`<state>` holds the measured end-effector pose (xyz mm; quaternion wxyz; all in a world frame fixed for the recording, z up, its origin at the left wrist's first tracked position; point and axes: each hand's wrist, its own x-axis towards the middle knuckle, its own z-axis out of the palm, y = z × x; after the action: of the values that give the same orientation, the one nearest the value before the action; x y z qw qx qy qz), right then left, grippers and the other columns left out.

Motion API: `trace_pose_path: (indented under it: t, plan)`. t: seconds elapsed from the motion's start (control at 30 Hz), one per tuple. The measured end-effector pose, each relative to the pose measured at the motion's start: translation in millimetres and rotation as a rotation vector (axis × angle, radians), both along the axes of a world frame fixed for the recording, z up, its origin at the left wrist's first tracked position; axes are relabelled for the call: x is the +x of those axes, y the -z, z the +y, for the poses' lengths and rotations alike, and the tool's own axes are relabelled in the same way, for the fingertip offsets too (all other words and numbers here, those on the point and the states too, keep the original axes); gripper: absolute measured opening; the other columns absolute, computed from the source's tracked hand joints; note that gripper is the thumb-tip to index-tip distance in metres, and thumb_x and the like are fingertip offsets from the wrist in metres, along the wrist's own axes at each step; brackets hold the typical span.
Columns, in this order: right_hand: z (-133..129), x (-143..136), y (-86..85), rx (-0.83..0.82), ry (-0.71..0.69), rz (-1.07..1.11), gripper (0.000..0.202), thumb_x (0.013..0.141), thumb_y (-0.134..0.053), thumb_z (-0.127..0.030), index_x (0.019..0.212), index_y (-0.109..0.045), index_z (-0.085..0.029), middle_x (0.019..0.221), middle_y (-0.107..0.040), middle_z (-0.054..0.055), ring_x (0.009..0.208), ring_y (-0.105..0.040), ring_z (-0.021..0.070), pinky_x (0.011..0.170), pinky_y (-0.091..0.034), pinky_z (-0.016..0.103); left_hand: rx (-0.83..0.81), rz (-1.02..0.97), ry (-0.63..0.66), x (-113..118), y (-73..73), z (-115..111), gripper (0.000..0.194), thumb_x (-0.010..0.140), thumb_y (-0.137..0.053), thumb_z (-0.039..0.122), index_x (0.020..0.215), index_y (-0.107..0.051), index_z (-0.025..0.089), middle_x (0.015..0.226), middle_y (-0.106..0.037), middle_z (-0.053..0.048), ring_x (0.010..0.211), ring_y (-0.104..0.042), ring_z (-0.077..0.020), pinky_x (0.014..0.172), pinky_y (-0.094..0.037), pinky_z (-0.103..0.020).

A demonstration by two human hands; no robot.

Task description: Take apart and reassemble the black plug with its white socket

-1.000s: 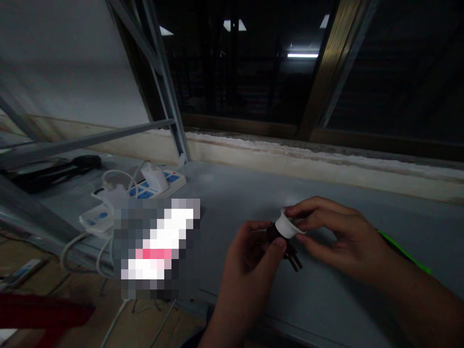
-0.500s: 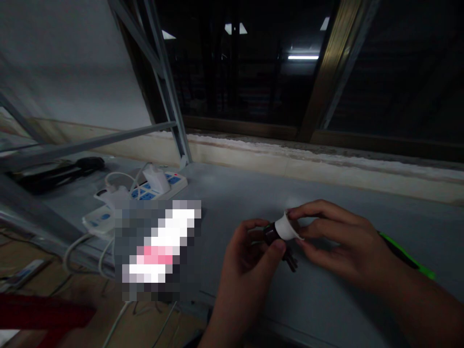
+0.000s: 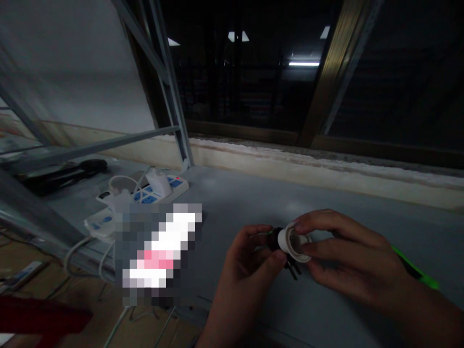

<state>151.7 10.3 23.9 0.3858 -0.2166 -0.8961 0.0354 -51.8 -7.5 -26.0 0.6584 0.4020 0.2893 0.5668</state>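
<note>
Over the grey tabletop, my left hand (image 3: 250,270) pinches a black plug (image 3: 273,238) with metal prongs (image 3: 294,271) pointing down toward the front. Against the plug sits a white flared lamp socket (image 3: 286,239), its hollow mouth turned toward my right hand. My right hand (image 3: 337,246) is closed on the socket's rim, with fingertips at the top and inside the mouth. How the two parts are joined is hidden by my fingers. A green and black tool (image 3: 416,270) lies partly covered behind my right wrist.
A white power strip (image 3: 174,191) with plugged-in adapters and cables is at the left. In front of it, a pixelated patch (image 3: 159,253) masks a bright object. A metal frame post (image 3: 181,140) rises at the back, beside the window (image 3: 246,87). Something red (image 3: 43,314) is at lower left.
The white socket has turned so that its open mouth shows more toward me. Both hands have shifted slightly right and down in view, still holding the parts.
</note>
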Motion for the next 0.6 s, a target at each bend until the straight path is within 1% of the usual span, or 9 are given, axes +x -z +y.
trace_pose_path:
  t: [0.23,0.37,0.5,0.6]
  plan:
    - [-1.4,-2.4,-1.7,-0.003,-0.021,-0.008,0.019,0.095,-0.061,-0.006,0.108,-0.060,-0.020,0.126,-0.058,0.008,0.126,-0.058,0.0185,0.102,-0.052,0.029,0.002,-0.033,0.046,-1.8,2.4,2.2,0.035,0.084,-0.084,0.023,0.115,-0.068,0.024,0.108,-0.071,-0.004,0.090,-0.066,-0.0131,0.082,-0.051,-0.026]
    - [-0.8,-2.2,-3.0,-0.001,-0.020,-0.012,0.019,0.095,-0.060,-0.005,0.105,-0.061,-0.021,0.125,-0.059,0.007,0.123,-0.059,0.0170,0.099,-0.053,0.027,-0.016,-0.034,0.046,-2.4,-1.0,0.0,0.034,0.083,-0.084,0.022,0.114,-0.071,0.024,0.106,-0.072,-0.004,0.089,-0.066,-0.0129,0.081,-0.051,-0.025]
    - [-2.2,-2.5,1.6,-0.056,-0.010,-0.011,0.019,0.096,-0.063,-0.009,0.108,-0.061,-0.023,0.129,-0.060,0.008,0.122,-0.061,0.0201,0.095,-0.057,0.032,-0.005,-0.062,0.050,-2.3,-4.3,-2.4,0.031,0.081,-0.085,0.019,0.109,-0.074,0.024,0.107,-0.073,-0.003,0.093,-0.066,-0.0135,0.083,-0.051,-0.024]
    - [-4.3,-3.1,5.0,-0.039,0.000,0.003,0.019,0.096,-0.063,-0.011,0.111,-0.062,-0.024,0.130,-0.060,0.009,0.122,-0.062,0.0220,0.095,-0.059,0.034,-0.002,-0.097,0.056,-2.3,-4.8,-2.8,0.032,0.080,-0.086,0.023,0.110,-0.075,0.025,0.111,-0.074,-0.003,0.098,-0.066,-0.0147,0.087,-0.051,-0.025]
